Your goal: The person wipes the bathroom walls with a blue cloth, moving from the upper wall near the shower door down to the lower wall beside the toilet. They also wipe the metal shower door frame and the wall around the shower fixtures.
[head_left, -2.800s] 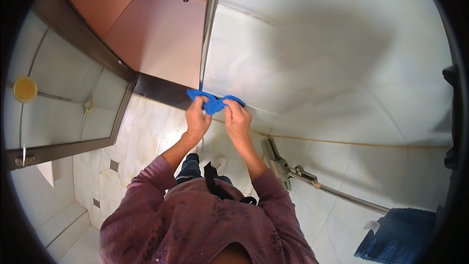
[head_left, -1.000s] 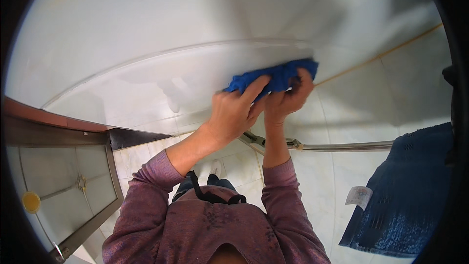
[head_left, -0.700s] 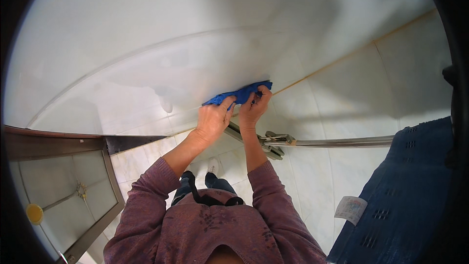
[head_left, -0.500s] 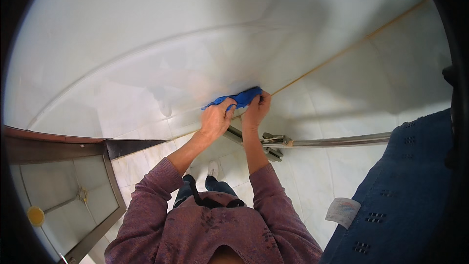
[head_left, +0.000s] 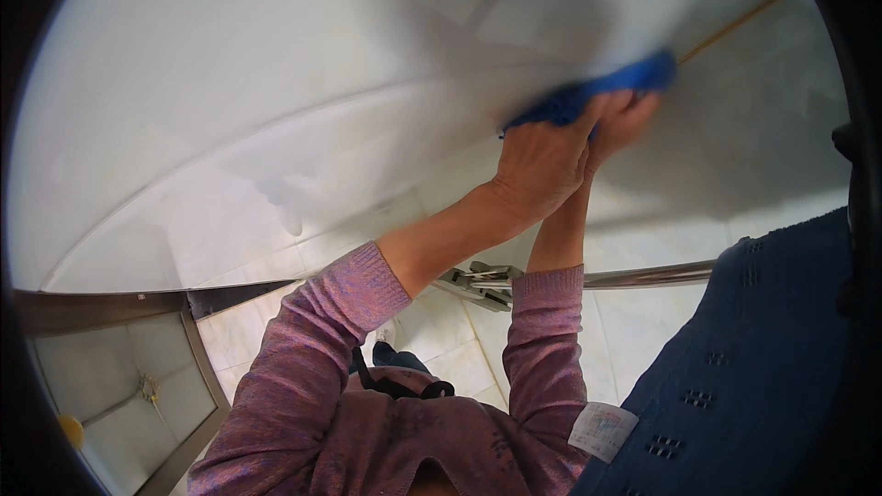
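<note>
Both hands hold a blue cloth (head_left: pixel 588 96) up against a large, pale, glossy panel (head_left: pixel 276 55). My left hand (head_left: pixel 547 165) is closed on the cloth's lower edge, its fingers overlapping the other hand. Partly behind it, my right hand (head_left: pixel 632 124) grips the cloth nearer its right end; its fingers are smeared by motion. The cloth's right end lies against a thin orange-brown line (head_left: pixel 726 32) that runs up to the right. The two wrists are close together, almost crossing.
A metal rail (head_left: pixel 648 276) with a bracket (head_left: pixel 482 285) runs below my forearms. Dark blue fabric (head_left: pixel 744 377) with a white label (head_left: pixel 603 432) hangs at the right. At lower left stands a brown-framed door (head_left: pixel 197 358) with glass panes. Pale floor tiles (head_left: pixel 450 358) show below.
Both hands have moved up and to the right along the panel with the cloth. My left forearm now reaches further across, and the hands are closer together.
</note>
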Available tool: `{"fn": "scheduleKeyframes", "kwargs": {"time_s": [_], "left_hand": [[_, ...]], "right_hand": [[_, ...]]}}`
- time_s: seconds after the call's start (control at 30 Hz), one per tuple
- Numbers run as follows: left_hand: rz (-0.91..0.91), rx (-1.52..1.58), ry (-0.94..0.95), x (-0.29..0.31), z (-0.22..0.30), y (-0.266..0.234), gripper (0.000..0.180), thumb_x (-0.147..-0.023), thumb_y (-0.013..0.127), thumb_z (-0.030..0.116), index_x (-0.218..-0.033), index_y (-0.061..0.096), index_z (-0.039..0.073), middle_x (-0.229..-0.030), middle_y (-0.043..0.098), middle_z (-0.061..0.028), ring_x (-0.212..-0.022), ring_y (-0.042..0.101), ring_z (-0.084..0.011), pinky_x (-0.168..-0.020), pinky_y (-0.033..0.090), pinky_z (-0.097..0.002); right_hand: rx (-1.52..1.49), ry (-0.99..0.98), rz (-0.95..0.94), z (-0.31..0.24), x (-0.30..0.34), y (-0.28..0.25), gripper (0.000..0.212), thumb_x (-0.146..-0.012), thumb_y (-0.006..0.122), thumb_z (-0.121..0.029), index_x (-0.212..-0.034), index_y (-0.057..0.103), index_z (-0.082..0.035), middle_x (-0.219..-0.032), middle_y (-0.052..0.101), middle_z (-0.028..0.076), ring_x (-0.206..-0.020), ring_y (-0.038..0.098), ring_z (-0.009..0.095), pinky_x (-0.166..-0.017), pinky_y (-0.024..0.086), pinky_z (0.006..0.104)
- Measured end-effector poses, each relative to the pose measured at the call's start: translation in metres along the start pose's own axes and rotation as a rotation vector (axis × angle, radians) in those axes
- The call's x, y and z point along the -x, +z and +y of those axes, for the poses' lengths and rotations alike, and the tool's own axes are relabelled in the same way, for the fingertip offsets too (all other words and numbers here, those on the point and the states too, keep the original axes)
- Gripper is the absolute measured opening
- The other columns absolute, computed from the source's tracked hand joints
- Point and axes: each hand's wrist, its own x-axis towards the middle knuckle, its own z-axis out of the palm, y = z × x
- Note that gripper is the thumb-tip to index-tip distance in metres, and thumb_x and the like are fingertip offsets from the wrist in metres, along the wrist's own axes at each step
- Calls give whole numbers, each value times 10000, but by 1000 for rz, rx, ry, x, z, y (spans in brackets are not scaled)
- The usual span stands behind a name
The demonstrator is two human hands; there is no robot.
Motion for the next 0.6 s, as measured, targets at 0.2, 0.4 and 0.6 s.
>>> {"fn": "scheduleKeyframes", "kwargs": {"time_s": [0.2, 0.4, 0.6], "left_hand": [[-233, -105, -112, 16, -27, 45, 482, -739, 557, 103, -1213, 465, 109, -604, 593, -172, -510, 590, -311, -501, 487, -400], [-375, -176, -255, 59, -71, 71, 412, -758, 523, 107, -1168, 524, 135, -633, 603, -176, -545, 602, -313, -526, 490, -405], [-248, -171, -219, 101, -102, 71, 314, -753, 516, 56, -1050, 585, 130, -715, 627, -141, -648, 612, -310, -594, 489, -403]], "right_hand": [[49, 166, -49, 76, 47, -16, 209, -805, 486, -53, -1000, 476, 22, -977, 515, 150, -868, 491, 287, -760, 406, 333], [330, 152, -136, 101, 116, -26, 185, -728, 513, 29, -907, 466, 28, -907, 508, 181, -761, 503, 312, -636, 433, 342], [303, 415, -217, 90, 150, -33, 198, -750, 474, 29, -947, 482, 41, -852, 577, 158, -721, 540, 253, -686, 445, 326]]}}
